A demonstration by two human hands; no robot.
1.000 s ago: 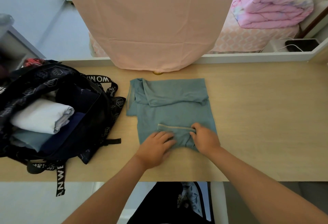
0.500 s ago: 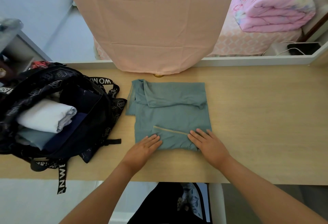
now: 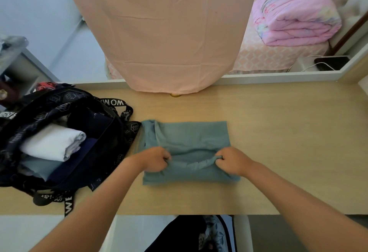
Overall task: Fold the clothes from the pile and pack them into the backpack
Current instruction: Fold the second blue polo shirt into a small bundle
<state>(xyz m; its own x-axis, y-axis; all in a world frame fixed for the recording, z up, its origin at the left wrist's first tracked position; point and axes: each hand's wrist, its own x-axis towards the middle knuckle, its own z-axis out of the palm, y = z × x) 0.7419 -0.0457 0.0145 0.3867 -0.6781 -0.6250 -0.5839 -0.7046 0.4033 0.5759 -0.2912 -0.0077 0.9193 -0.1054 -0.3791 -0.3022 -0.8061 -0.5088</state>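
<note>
A teal-green shirt [image 3: 189,134] lies partly folded in the middle of the wooden table [image 3: 288,132]. My left hand [image 3: 154,159] grips its left side and my right hand [image 3: 232,161] grips its right side, fingers curled into the cloth, with the near fold bunched between them. At the left stands the open black backpack [image 3: 59,102] with white lettering on its straps. Inside it lie a folded white garment [image 3: 52,144], a pale blue one [image 3: 39,167] and a dark navy one [image 3: 87,124].
A peach cloth [image 3: 165,32] hangs down to the table's far edge. Behind it is a bed with a folded pink quilt [image 3: 294,14]. A grey shelf unit [image 3: 18,68] stands at far left. Dark clothing [image 3: 189,235] lies below the table's near edge.
Both hands were flat on the shirt's near edge; now they have curled and taken hold of the cloth, and the shirt looks shorter front to back.
</note>
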